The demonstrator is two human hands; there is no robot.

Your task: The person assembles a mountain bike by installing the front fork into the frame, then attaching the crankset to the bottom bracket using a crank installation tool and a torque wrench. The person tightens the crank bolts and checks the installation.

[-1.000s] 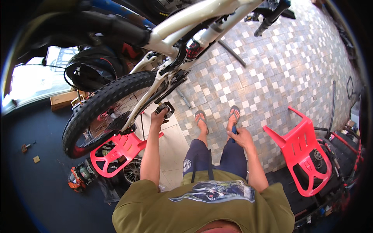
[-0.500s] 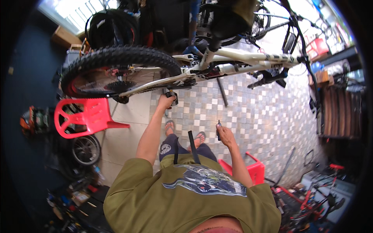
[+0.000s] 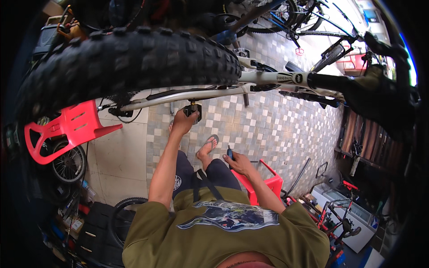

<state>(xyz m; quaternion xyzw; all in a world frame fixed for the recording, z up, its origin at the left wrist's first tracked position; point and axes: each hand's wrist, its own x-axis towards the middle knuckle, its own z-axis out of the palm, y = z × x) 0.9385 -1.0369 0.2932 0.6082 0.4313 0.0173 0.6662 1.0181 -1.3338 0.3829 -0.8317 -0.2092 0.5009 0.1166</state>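
Observation:
A white mountain bike frame [image 3: 277, 79] is held up off the floor in front of me. Its knobby black rear tire [image 3: 134, 62] fills the upper left. My left hand [image 3: 182, 123] is closed around a black pedal [image 3: 196, 112] below the chainstay [image 3: 165, 98]. Lower and to the right, apart from the bike, my right hand [image 3: 242, 164] is closed on a small tool with a dark blue handle [image 3: 229, 153]. A thin dark tip sticks up from that tool; its exact kind I cannot make out.
Red plastic chairs stand at the left [image 3: 76, 127] and by my right forearm [image 3: 263, 181]. Other bicycles [image 3: 304, 33] are at the far right. A small wheel [image 3: 69, 163] leans at the left. A red bike frame [image 3: 328, 214] rests near a white chest [image 3: 357, 228].
My view has shifted closer to the rear wheel, so the tire looks larger. My left hand stays on the pedal. My right hand, still holding the tool, has moved left, nearer my body.

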